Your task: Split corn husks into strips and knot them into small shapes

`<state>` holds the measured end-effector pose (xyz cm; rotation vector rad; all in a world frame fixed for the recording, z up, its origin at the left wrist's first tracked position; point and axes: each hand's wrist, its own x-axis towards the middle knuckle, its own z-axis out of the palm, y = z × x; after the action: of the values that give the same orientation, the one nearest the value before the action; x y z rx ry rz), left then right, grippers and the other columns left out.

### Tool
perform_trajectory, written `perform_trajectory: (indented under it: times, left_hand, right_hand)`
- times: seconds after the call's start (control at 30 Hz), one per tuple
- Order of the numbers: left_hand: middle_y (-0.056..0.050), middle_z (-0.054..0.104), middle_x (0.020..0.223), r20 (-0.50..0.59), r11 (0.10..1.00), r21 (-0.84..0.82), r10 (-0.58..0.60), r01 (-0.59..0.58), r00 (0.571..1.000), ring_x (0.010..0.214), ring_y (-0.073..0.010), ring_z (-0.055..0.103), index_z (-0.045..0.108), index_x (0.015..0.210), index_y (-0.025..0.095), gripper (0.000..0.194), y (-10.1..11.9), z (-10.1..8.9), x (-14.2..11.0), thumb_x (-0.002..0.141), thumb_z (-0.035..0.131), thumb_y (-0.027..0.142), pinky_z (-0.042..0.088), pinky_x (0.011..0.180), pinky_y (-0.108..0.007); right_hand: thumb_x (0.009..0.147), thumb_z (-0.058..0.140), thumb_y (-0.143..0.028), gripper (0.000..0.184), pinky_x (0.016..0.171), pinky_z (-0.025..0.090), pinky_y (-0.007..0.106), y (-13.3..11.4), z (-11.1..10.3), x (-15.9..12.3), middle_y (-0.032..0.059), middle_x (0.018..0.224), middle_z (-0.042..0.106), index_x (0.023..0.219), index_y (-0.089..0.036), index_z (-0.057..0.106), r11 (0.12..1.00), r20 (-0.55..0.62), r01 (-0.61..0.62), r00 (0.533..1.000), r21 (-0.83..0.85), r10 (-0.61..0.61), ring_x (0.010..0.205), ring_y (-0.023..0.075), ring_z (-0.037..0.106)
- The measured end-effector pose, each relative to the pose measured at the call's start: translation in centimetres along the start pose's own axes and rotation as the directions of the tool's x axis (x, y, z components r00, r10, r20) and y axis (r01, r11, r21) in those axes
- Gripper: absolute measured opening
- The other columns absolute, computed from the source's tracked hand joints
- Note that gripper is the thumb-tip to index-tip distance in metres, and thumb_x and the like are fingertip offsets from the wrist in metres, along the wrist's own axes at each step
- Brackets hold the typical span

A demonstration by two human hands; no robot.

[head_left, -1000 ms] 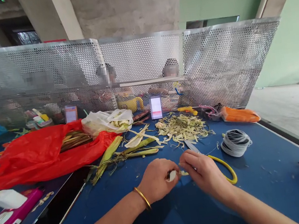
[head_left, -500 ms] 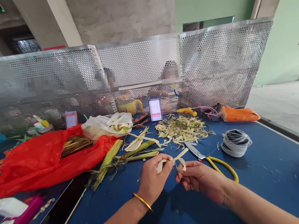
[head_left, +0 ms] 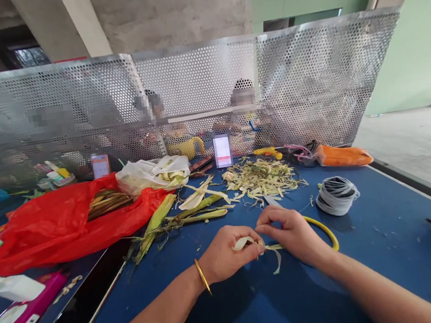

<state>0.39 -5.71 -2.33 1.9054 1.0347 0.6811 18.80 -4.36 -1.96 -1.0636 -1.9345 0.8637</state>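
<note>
My left hand [head_left: 228, 253], a gold bangle at its wrist, pinches a pale corn husk strip [head_left: 243, 242]. The strip loops above the fingers, and its loose ends hang to the right of them. Beside it, my right hand [head_left: 295, 233] is closed, thumb and fingertips together close to the left fingertips. Whatever it may pinch is too fine to make out. Under and behind the right hand lie scissors, with a yellow handle [head_left: 333, 236] and part of the blade showing. A coil of whitish thread [head_left: 336, 196] stands to the right.
Husk shreds [head_left: 264, 178] are heaped ahead, with green husks [head_left: 156, 226] to their left. A red plastic bag [head_left: 56, 226], a dark phone [head_left: 91, 291] and a magenta power strip [head_left: 28, 311] occupy the left. A perforated metal screen [head_left: 199, 73] closes off the back, people behind it.
My right hand has risen and turned palm-down, now covering more of the scissors. My left hand has shifted slightly right and down, and the strip's ends now droop instead of pointing up.
</note>
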Motion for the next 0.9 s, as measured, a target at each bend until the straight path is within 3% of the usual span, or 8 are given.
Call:
perform_trajectory:
  times: [0.07, 0.17, 0.37, 0.5, 0.63, 0.73, 0.8, 0.9]
  left_hand:
    - [-0.001, 0.064, 0.068, -0.024, 0.988, -0.154, -0.016, 0.012, 1.0, 0.064, -0.0119, 0.056, 0.065, 0.08, 0.016, 0.02, 0.2, -0.1, 0.0, 0.081, 0.057, 0.034, 0.041, 0.061, -0.021]
    - [0.0, 0.063, 0.068, -0.158, 0.97, -0.242, -0.041, 0.002, 0.987, 0.065, -0.0119, 0.055, 0.064, 0.081, 0.017, 0.02, 0.3, -0.1, 0.2, 0.08, 0.059, 0.035, 0.042, 0.062, -0.021]
    - [0.0, 0.063, 0.069, -0.382, 0.985, -0.172, -0.039, -0.03, 0.923, 0.065, -0.0127, 0.055, 0.063, 0.078, 0.017, 0.018, 0.0, 0.3, 0.5, 0.081, 0.057, 0.033, 0.042, 0.063, -0.022]
    - [-0.001, 0.066, 0.073, -0.496, 0.999, -0.039, -0.001, -0.021, 0.868, 0.069, -0.0143, 0.058, 0.064, 0.079, 0.018, 0.017, -0.5, 0.4, 0.6, 0.083, 0.055, 0.031, 0.044, 0.069, -0.024]
    - [-0.002, 0.069, 0.08, -0.556, 0.986, 0.164, 0.064, 0.034, 0.829, 0.075, -0.016, 0.062, 0.066, 0.079, 0.02, 0.014, -1.1, 0.6, 0.6, 0.083, 0.055, 0.028, 0.043, 0.073, -0.026]
    - [-0.002, 0.071, 0.082, -0.511, 0.928, 0.364, 0.125, 0.082, 0.85, 0.079, -0.018, 0.062, 0.067, 0.078, 0.021, 0.014, -1.2, 0.7, 0.5, 0.082, 0.055, 0.026, 0.041, 0.074, -0.028]
    - [-0.002, 0.072, 0.081, -0.436, 0.89, 0.447, 0.129, 0.09, 0.891, 0.079, -0.019, 0.062, 0.068, 0.078, 0.022, 0.014, -1.0, 0.6, 0.4, 0.081, 0.056, 0.025, 0.04, 0.074, -0.029]
    - [-0.002, 0.072, 0.079, -0.26, 0.89, 0.456, 0.12, 0.012, 0.958, 0.076, -0.0183, 0.062, 0.069, 0.077, 0.022, 0.013, -0.4, 0.4, 0.2, 0.08, 0.057, 0.025, 0.039, 0.074, -0.028]
  right_hand:
    - [0.074, 0.067, -0.033, 0.019, 0.063, 0.039, 0.026, 0.4, -0.1, 0.3, -0.0002, 0.067, 0.061, 0.064, -0.017, 0.063, 0.953, 0.048, -0.214, 0.977, 0.213, 0.209, 0.066, 0.0139, 0.054]
    - [0.065, 0.075, -0.038, 0.025, 0.056, 0.036, 0.024, 0.9, 0.3, 0.4, -0.0009, 0.061, 0.06, 0.065, -0.015, 0.065, 0.752, 0.165, -0.441, 0.894, 0.491, 0.417, 0.056, 0.0105, 0.049]
    - [0.059, 0.081, -0.027, 0.023, 0.06, 0.044, 0.021, 1.5, 1.8, -0.1, -0.002, 0.064, 0.059, 0.071, -0.014, 0.066, 0.349, 0.403, -0.603, 0.768, 0.717, 0.498, 0.056, 0.0064, 0.051]
    - [0.064, 0.077, -0.022, 0.017, 0.058, 0.045, 0.02, 1.2, 2.3, -0.5, -0.0002, 0.068, 0.061, 0.074, -0.015, 0.065, 0.246, 0.421, -0.611, 0.733, 0.752, 0.534, 0.058, 0.0074, 0.054]
    - [0.067, 0.075, -0.027, 0.018, 0.058, 0.043, 0.021, 0.8, 2.8, -0.8, 0.0015, 0.071, 0.061, 0.07, -0.014, 0.064, 0.387, 0.325, -0.564, 0.784, 0.729, 0.528, 0.059, 0.0086, 0.053]
    - [0.074, 0.068, -0.032, 0.02, 0.057, 0.038, 0.025, 0.4, 2.7, -1.0, 0.0002, 0.064, 0.056, 0.064, -0.016, 0.061, 0.788, 0.071, -0.382, 0.914, 0.483, 0.399, 0.059, 0.0114, 0.048]
    - [0.079, 0.062, -0.03, 0.021, 0.061, 0.037, 0.027, 0.1, 2.2, -1.0, 0.0008, 0.065, 0.055, 0.062, -0.018, 0.059, 0.982, -0.082, -0.146, 0.984, 0.124, 0.157, 0.063, 0.0137, 0.048]
    - [0.083, 0.055, -0.025, 0.02, 0.07, 0.036, 0.03, -0.1, 0.9, -0.7, 0.0021, 0.074, 0.059, 0.065, -0.02, 0.06, 0.973, -0.077, 0.098, 0.99, -0.21, -0.116, 0.072, 0.0156, 0.051]
